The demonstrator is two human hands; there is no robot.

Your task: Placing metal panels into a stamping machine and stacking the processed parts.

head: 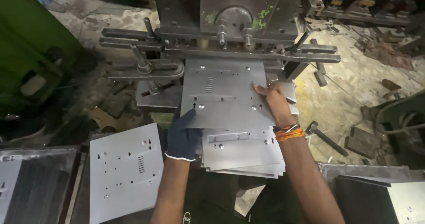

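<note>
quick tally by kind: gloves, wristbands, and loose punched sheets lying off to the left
gloves: 1, on the left hand
wristbands: 1, orange, on the right hand wrist
punched sheets at left: 1
total: 3

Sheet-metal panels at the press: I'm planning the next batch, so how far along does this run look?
Done, by the look of it: a punched panel lies apart at lower left. In hand: the gloved left hand and bare right hand hold the top panel on the press bed, under the tooling. Left: a stack of panels beneath it; how many I cannot tell.
</note>
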